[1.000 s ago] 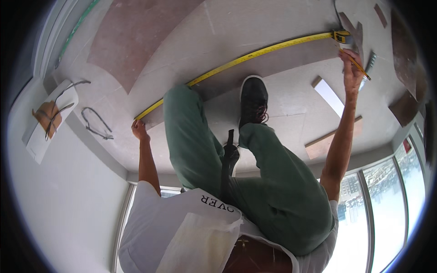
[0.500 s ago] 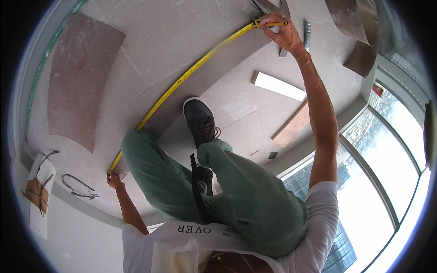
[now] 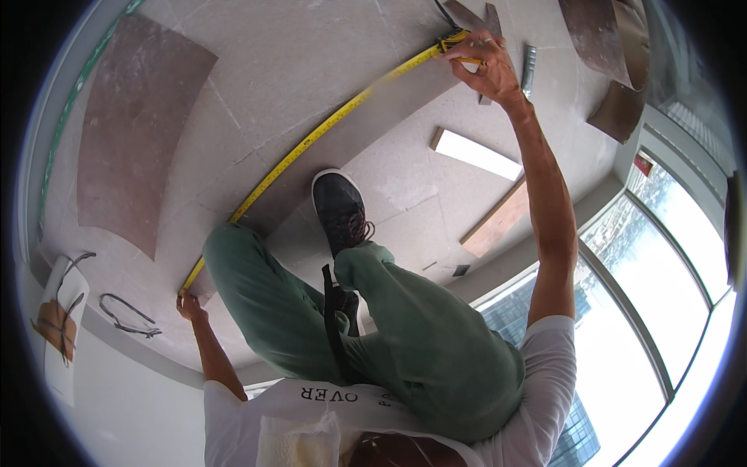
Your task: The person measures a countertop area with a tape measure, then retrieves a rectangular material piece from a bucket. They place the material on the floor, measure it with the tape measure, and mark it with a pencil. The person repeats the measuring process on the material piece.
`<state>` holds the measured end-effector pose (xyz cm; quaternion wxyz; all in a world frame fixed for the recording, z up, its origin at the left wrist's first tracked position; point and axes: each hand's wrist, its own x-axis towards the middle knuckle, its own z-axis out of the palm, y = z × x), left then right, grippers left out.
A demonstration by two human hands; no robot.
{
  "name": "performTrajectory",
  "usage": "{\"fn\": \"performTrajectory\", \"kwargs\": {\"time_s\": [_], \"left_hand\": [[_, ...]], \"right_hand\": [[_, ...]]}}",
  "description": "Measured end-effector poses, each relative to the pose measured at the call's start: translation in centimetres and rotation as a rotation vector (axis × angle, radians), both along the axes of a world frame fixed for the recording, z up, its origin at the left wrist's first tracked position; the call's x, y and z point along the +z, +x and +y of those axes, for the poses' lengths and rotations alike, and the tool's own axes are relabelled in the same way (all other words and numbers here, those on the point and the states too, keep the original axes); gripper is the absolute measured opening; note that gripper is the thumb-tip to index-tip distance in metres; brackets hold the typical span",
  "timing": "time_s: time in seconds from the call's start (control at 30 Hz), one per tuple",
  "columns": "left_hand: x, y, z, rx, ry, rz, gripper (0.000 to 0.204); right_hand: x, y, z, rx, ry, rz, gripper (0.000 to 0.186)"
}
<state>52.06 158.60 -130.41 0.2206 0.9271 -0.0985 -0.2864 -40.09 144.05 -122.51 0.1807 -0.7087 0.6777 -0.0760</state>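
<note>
A yellow tape measure blade (image 3: 311, 138) runs along a long greyish board (image 3: 373, 117) on the floor, passing behind my bent knee. My left hand (image 3: 189, 306) is closed, its fingertips pinching the blade's near-left end. At the far end, the tape measure case (image 3: 454, 37), black and yellow, lies beside my right hand (image 3: 489, 71). That hand is closed on a thin yellow pencil (image 3: 470, 61), its tip close to the blade. Whether some fingers also touch the case, I cannot tell.
A brown sheet (image 3: 140, 132) lies at left, with safety glasses (image 3: 128, 315) below it. Right of my shoe (image 3: 340, 210) are a white-topped strip (image 3: 476, 152) and a wooden piece (image 3: 494, 220). Curved brown sheets (image 3: 599, 39) lie far right; windows (image 3: 630, 288) stand at right.
My right hand has shifted slightly nearer and to the right, and the pencil has moved below the case to the blade's edge. My left hand stays at the tape's end.
</note>
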Motion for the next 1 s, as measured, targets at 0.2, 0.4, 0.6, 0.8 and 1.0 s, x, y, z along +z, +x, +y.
{"fn": "performTrajectory", "kwargs": {"time_s": [0.2,0.4,0.6,0.8,1.0], "left_hand": [[0.3,-0.4,-0.3,0.01,0.017,0.003,0.061],[0.2,-0.4,-0.2,0.001,0.003,-0.007,0.062],[0.2,-0.2,-0.1,-0.019,0.005,-0.005,0.063],[0.5,-0.4,-0.2,-0.029,-0.006,0.017,0.06],[0.6,-1.0,-0.6,-0.004,0.013,-0.009,0.059]], "right_hand": [[-0.4,-0.4,0.2,0.001,0.013,0.028,0.015],[-0.3,-0.2,0.3,-0.012,0.035,0.042,0.016],[0.3,0.3,0.1,-0.006,0.025,0.054,0.014],[1.0,1.1,0.8,-0.101,0.044,-0.069,0.012],[-2.0,2.0,3.4,-0.339,0.011,-0.207,0.009]]}}
